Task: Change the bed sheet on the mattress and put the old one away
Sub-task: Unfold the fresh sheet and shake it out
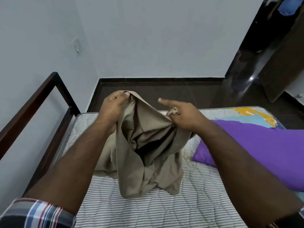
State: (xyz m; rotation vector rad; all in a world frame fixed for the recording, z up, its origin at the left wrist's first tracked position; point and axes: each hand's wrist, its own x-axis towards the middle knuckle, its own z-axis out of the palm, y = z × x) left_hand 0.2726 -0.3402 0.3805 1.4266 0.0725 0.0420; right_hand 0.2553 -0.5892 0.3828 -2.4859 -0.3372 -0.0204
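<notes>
A crumpled beige bed sheet hangs between both hands above the bare striped mattress, its lower folds resting on the mattress. My left hand pinches one edge of the sheet at the top left, thumb over the cloth. My right hand grips another part of the edge at the right, with the index finger sticking out straight. A purple sheet lies on the right side of the mattress, partly under my right forearm.
A dark wooden bed frame rail runs along the left side by the pale wall. Dark floor lies beyond the mattress end. A dark wardrobe stands at the right. A yellow and blue label shows at the mattress's far right corner.
</notes>
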